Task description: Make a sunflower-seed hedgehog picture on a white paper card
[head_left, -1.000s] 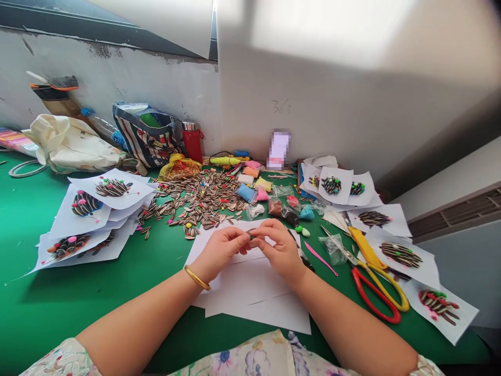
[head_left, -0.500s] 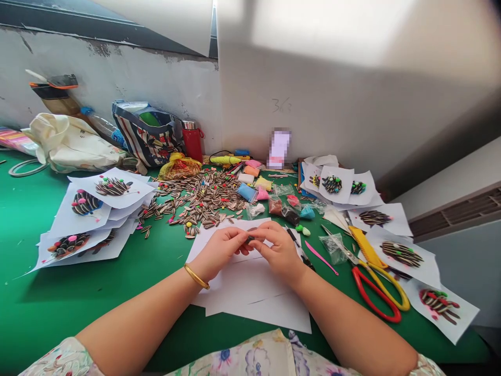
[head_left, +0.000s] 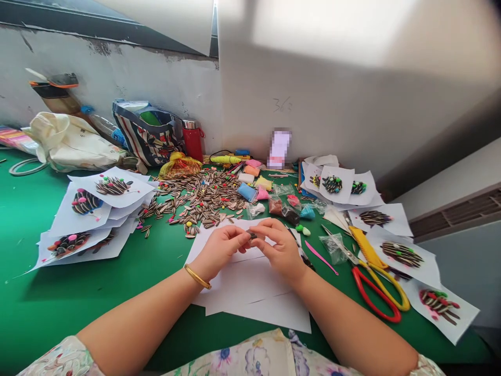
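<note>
My left hand (head_left: 227,245) and my right hand (head_left: 279,248) meet over white paper sheets (head_left: 258,308). Between the fingertips of both is a small dark lump of clay (head_left: 252,235), partly hidden by the fingers. Both hands are closed in a pinch on it. Beyond them lies a heap of striped sunflower seeds (head_left: 203,196) dotted with coloured balls. Small bags of coloured clay, among them a black one (head_left: 290,215) and a blue one (head_left: 307,212), sit just past my right hand.
Red-and-yellow scissors (head_left: 376,282), a yellow cutter (head_left: 368,245) and a pink tool (head_left: 321,258) lie right. Paper cards with seed hedgehogs are stacked left (head_left: 113,188) and spread right (head_left: 403,253). Bags (head_left: 146,130), a red flask (head_left: 191,142) and a phone (head_left: 279,149) stand along the wall.
The fingertips have shifted slightly around the dark lump, and more of it shows between them. The things on the table stay where they were.
</note>
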A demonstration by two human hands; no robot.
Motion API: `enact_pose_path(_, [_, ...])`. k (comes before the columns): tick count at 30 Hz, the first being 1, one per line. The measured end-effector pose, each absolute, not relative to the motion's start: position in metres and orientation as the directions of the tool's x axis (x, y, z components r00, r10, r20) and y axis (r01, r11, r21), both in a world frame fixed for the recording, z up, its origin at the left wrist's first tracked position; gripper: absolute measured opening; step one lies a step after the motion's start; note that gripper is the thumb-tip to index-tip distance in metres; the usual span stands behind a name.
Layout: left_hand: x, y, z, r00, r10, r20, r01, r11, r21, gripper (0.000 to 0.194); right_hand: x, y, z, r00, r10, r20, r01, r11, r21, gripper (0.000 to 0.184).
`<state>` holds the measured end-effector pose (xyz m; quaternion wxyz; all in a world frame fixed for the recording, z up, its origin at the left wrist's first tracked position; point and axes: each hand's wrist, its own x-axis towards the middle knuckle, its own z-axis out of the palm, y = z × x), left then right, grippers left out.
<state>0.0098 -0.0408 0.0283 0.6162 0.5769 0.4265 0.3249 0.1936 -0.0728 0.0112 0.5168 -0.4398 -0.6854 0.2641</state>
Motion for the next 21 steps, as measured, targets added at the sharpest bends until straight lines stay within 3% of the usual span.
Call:
enact_pose_path(4, [0.0100,-0.0449,0.0312,0.514,0.849,-0.122,0.145,0.055,0.988,0.040,0.1893,-0.0725,0.0064,-0.117,0.895,0.430,0.367,0.441,-0.819,0.022])
enact_pose_path(9, [0.0121,-0.0464,0.0355,0.500,0.846,-0.187,0.188,0.105,0.977,0.029,0.1898,-0.0725,0.0104,-0.166,0.861,0.482,0.470,0.498,-0.729,0.020])
enact_pose_path(14, [0.0096,-0.0436,0.0306,0.508,0.855,-0.104,0.138,0.038,0.990,0.036,0.1943,-0.0708,0.0085,-0.164,0.857,0.489,0.455,0.506,-0.733,0.027])
enact_pose_path(21, [0.0081,-0.0415,0.0272,0.519,0.848,-0.109,0.149,0.036,0.988,0.048,0.1961,-0.0703,0.0096,-0.155,0.817,0.555,0.476,0.554,-0.683,0.013])
